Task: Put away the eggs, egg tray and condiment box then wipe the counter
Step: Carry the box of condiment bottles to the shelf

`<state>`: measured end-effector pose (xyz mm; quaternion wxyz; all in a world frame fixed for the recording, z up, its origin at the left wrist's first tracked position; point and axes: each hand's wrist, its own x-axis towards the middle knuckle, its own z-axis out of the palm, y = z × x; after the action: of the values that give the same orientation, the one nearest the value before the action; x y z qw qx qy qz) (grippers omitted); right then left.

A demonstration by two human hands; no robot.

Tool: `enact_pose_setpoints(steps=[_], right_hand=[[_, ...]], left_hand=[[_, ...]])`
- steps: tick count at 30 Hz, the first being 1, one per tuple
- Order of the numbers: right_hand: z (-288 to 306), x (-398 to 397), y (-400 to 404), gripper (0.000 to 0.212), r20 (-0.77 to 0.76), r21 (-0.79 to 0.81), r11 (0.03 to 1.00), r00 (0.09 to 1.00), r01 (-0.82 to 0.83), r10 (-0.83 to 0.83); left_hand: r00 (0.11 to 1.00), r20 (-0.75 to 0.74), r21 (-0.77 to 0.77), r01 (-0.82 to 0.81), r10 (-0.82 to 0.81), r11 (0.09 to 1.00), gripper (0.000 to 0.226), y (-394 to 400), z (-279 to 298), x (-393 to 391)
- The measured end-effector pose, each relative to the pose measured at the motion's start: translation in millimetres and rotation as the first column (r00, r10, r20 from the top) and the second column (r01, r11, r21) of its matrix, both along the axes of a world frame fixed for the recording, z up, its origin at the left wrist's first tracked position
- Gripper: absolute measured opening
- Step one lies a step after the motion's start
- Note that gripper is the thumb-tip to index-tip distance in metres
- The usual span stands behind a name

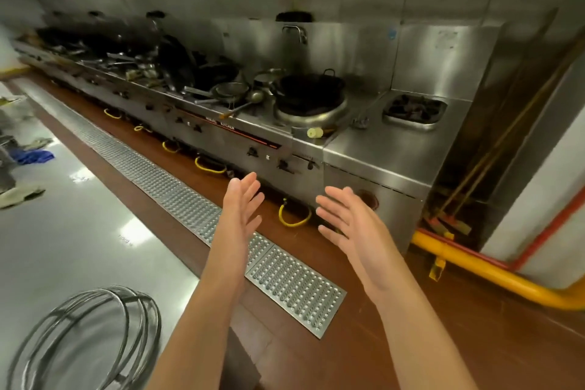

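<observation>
Left hand (242,199) and right hand (343,220) raised empty, fingers straight and spread, in front of the long stainless steel wok range (373,149). Eggs, egg tray, condiment box not visible; progress can't be judged, likely nothing underway.

dim, floor (79,231) glare, edges warped.

Lettering on the stove front

The word "KITCHEN" stands in dark letters along the red stripe (228,128) on the front edge of the steel wok range (202,136); the word before it is too blurred to read. A blue sticker (392,34) and a pale notice (446,38) on the backsplash are illegible.
</observation>
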<state>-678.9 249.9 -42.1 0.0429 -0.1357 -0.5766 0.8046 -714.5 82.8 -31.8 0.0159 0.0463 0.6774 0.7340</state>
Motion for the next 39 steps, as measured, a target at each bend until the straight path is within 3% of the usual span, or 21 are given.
enact_pose_setpoints(steps=[7, 10, 15, 19, 22, 31, 34, 39], right_hand=[[-19.5, -122.4, 32.8, 0.048, 0.064, 0.107, 0.994, 0.998, -0.012, 0.005], [-10.4, -179.2, 46.3, 0.051, 0.080, 0.181, 0.983, 0.996, -0.040, 0.026], [9.8, -260.6, 71.4, 0.051, 0.036, 0.234, 0.972, 0.999, 0.018, -0.027], [15.3, -317.4, 71.8, 0.053, 0.037, 0.221, 0.975, 0.999, -0.014, 0.006], [12.5, -366.5, 63.6, 0.051, 0.041, 0.197, 0.977, 0.996, -0.084, 0.077], [-1.8, -512.6, 25.0, 0.049, 0.010, 0.103, 0.916, 0.921, -0.389, 0.390], [6.9, -561.0, 15.0, 0.048, -0.014, 0.089, 0.876, 0.879, -0.473, 0.476], [1.5, -620.5, -13.5, 0.048, -0.045, 0.061, 0.787, 0.786, -0.614, 0.617]], left_hand=[[0.997, 0.079, 0.048, 0.022, -0.026, 0.999, 0.081, 39.8, -37.4, -133.9], [0.993, 0.101, 0.084, 0.051, -0.060, 0.995, 0.068, 60.9, -39.0, -199.8], [0.991, 0.043, 0.085, 0.121, -0.125, 0.989, 0.075, 85.9, -21.6, -288.1], [0.996, -0.016, 0.083, 0.088, -0.087, 0.993, 0.080, 77.8, -14.8, -338.6], [1.000, 0.001, 0.074, 0.027, -0.027, 0.997, 0.086, 58.6, -18.5, -374.4], [0.945, 0.164, 0.133, -0.307, 0.285, 0.942, 0.062, 17.3, -8.3, -478.9], [0.915, 0.042, 0.057, -0.402, 0.400, 0.914, 0.069, 18.4, -4.0, -498.1], [0.797, 0.016, 0.052, -0.603, 0.604, 0.796, 0.070, 11.1, -12.7, -521.2]])
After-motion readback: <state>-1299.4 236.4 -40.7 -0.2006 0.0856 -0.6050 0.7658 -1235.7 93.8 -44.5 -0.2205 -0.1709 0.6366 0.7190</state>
